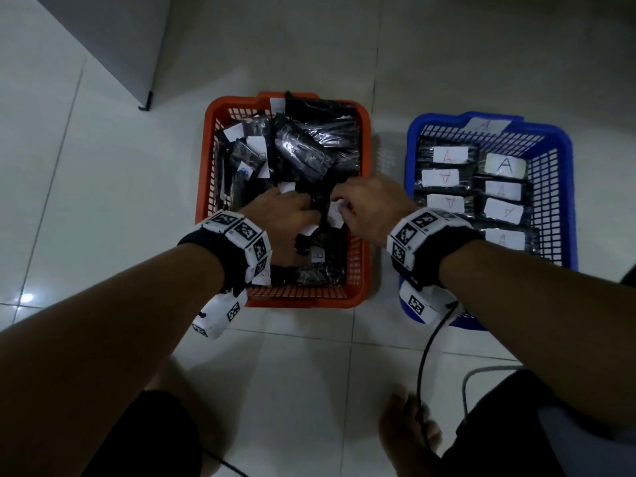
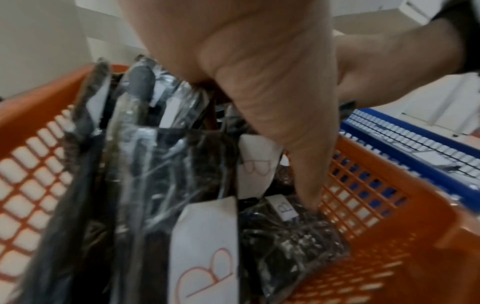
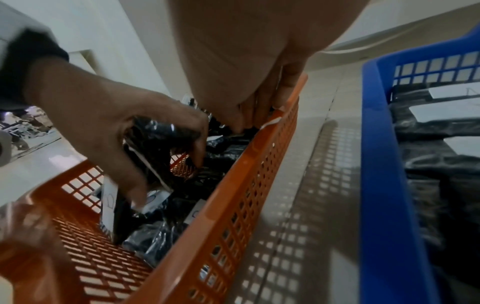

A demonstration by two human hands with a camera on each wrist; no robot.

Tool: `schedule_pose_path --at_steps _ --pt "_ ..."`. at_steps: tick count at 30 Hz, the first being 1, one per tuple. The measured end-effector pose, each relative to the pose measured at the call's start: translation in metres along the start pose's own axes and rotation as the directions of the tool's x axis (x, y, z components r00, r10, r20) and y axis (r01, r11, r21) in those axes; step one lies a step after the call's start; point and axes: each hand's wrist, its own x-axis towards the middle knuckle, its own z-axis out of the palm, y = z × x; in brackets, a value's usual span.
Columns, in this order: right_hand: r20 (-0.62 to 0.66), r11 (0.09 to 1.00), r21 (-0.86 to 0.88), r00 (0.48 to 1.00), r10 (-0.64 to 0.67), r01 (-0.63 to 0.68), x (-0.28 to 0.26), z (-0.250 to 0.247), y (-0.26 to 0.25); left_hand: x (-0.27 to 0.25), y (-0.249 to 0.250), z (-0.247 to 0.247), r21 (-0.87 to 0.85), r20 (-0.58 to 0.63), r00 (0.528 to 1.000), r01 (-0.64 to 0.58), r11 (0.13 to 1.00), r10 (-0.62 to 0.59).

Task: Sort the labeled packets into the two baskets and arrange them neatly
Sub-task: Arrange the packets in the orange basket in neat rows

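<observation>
An orange basket (image 1: 206, 160) holds several black packets (image 1: 309, 146) with white B labels (image 2: 207, 257), some standing on edge, others piled loosely at the back. To its right, the blue basket (image 1: 564, 187) has packets labelled A (image 1: 449, 155) laid flat in two neat columns. Both hands are inside the orange basket. My left hand (image 1: 285, 208) curls round a standing black packet (image 3: 155, 133), thumb pointing down. My right hand (image 1: 364, 201) reaches down by the basket's right wall (image 3: 246, 164), its fingers pinching a packet's white-labelled top (image 1: 335, 215).
The baskets stand side by side on a pale tiled floor (image 1: 103, 166) with a narrow gap between them. A grey cabinet corner (image 1: 144, 101) is at the far left. A black cable (image 1: 425, 356) trails from my right wrist past bare feet (image 1: 406, 428).
</observation>
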Motion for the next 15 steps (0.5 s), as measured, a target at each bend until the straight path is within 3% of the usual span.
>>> schedule_pose_path --at_steps 4,6,8,11,15 --pt "0.056 1.000 -0.028 0.998 0.006 -0.004 0.001 -0.004 -0.003 0.006 0.008 -0.006 -0.012 0.136 0.991 -0.019 1.000 0.020" --pt "0.135 0.997 -0.080 0.991 -0.006 0.017 0.005 -0.003 -0.006 0.005 0.010 -0.011 -0.080 0.142 0.990 -0.007 0.997 0.018" --pt "0.240 0.991 -0.127 0.971 -0.014 0.046 0.013 0.002 -0.008 0.000 0.011 -0.012 -0.098 0.087 0.996 -0.007 0.995 0.016" --pt "0.335 0.958 -0.242 0.940 -0.063 0.151 0.025 0.010 -0.013 -0.011 0.006 -0.014 -0.137 -0.095 0.995 0.029 0.990 -0.043" --pt "0.367 0.858 -0.456 0.928 -0.060 0.236 0.033 0.015 -0.020 -0.024 -0.012 -0.023 -0.217 0.064 0.990 0.135 0.967 -0.124"
